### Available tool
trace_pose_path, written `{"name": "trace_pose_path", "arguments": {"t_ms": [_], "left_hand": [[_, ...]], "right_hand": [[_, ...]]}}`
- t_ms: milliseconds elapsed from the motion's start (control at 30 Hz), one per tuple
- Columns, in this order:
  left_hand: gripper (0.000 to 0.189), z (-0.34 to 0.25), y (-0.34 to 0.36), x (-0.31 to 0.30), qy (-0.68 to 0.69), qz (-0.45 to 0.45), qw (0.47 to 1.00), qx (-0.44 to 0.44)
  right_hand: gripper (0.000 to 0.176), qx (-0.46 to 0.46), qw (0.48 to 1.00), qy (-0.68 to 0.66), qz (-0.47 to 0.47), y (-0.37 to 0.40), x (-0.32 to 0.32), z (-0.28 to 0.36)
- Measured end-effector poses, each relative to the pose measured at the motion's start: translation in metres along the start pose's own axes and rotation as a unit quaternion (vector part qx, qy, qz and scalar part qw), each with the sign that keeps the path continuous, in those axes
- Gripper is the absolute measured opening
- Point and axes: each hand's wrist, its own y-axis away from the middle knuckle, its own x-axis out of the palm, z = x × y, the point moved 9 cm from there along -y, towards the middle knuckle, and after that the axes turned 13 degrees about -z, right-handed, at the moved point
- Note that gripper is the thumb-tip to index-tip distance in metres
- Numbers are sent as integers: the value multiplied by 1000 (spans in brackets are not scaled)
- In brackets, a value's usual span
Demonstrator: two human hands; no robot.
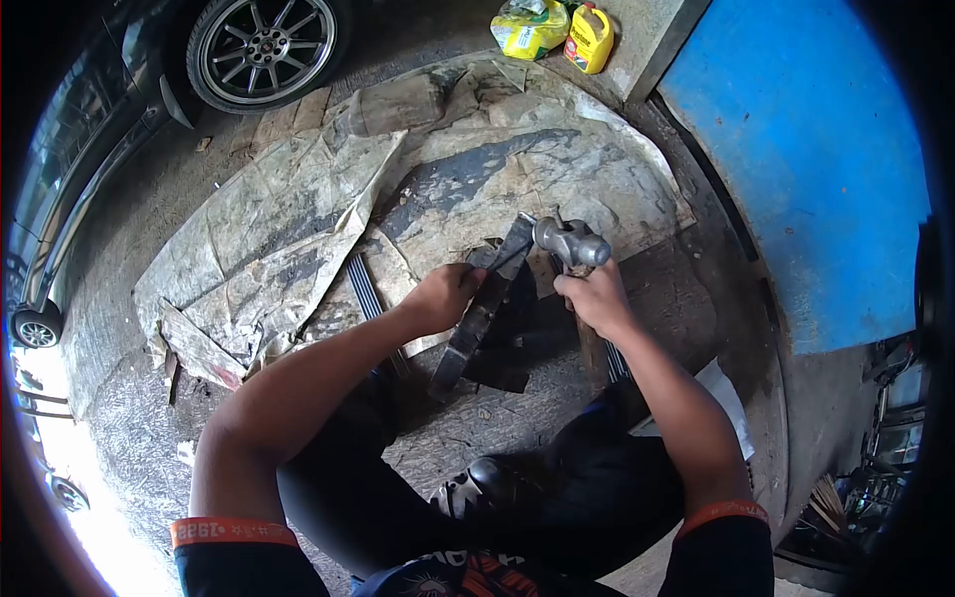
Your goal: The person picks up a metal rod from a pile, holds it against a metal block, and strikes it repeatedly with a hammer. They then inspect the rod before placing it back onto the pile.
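My right hand (594,296) is closed round the handle of a ball-peen hammer (572,244). The hammer's grey metal head is raised close to the upper end of a long, dark metal bar (463,343). My left hand (445,298) is closed at the left edge of this bar, fingers curled against it and partly hidden. The bar slants from upper right to lower left in front of my knees. Under and beside it lie darker flat pieces (507,381), in shadow.
Worn, dirty sheeting (288,219) covers the ground ahead. A car wheel (264,50) stands at the upper left. A yellow jug (589,40) and a yellow-green bag (530,30) are at the back, beside a large blue panel (806,149). Ridged dark strips (368,289) lie near my left forearm.
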Motion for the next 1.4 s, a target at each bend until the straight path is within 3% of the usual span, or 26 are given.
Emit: {"name": "trace_pose_path", "arguments": {"t_ms": [67, 167, 233, 367, 433, 467, 500, 567, 633, 700, 767, 867, 967, 1033, 1100, 1167, 1233, 1300, 1333, 1367, 1400], "left_hand": [[48, 4, -3, 1, -8, 14, 1000, -25], [49, 7, -2, -1, -23, 20, 998, -60], [51, 9, 1, 0, -23, 59, 992, -113], [51, 9, -1, -2, -32, 48, 991, -124], [50, 5, -1, -1, -58, 42, 995, -76], [50, 14, 2, 4, -57, 44, 994, -78], [48, 22, -1, 7, -55, 34, 997, -49], [45, 12, -6, -1, -70, -9, 997, -8], [44, -14, 6, -1, -83, 43, 996, 1], [44, -18, 9, 0, -102, 33, 994, 4], [44, -20, 6, -3, -119, 20, 993, 3], [44, -18, 1, -5, -135, 16, 991, 14], [45, -14, -3, -3, -138, 0, 990, 20], [46, -13, -5, -9, -125, -30, 991, 18], [46, -10, -7, -10, -140, -24, 990, 12], [45, -13, -5, -11, -154, -16, 988, 5], [44, -20, -3, -11, -167, 0, 986, 3], [42, -17, -4, -10, -177, -13, 984, 16], [39, -16, -3, -11, -183, -29, 982, 23], [39, -11, 2, -9, -184, -29, 982, 19], [37, -10, 3, -9, -198, -37, 979, 21]], "right_hand": [[10, -59, 997, -45, -14, -4, 1, 9], [8, -44, 992, -116, -19, 7, -3, 32], [10, -154, 981, -119, -24, 17, -20, 72], [6, -173, 963, -190, -85, 32, -42, 106], [11, -278, 957, 36, -78, 23, -19, 89], [19, -128, 973, 192, -24, -14, 8, 10], [30, -139, 975, 169, -30, -10, 9, 9], [28, -97, 981, 142, -94, -11, -12, -28], [23, -79, 988, 110, -77, -4, -18, -21], [19, -59, 993, 71, -67, 3, -23, -12], [21, 37, 999, 3, -28, 8, -18, -10], [17, -23, 999, -39, -21, 13, -10, 30], [14, -17, 1000, -12, -17, -4, 0, 6], [14, -26, 999, -19, -28, 2, -8, 29], [10, -108, 988, -84, -69, 9, -29, 67], [12, -120, 969, -206, -65, 21, -45, 96], [12, -154, 956, -244, -59, 31, -56, 108], [12, -195, 963, -146, -114, 21, -43, 79], [12, -268, 959, 35, -90, 18, -30, 90], [19, -178, 980, 83, -31, -17, 2, 21], [21, -183, 976, 106, -52, -15, 3, 7]]}}
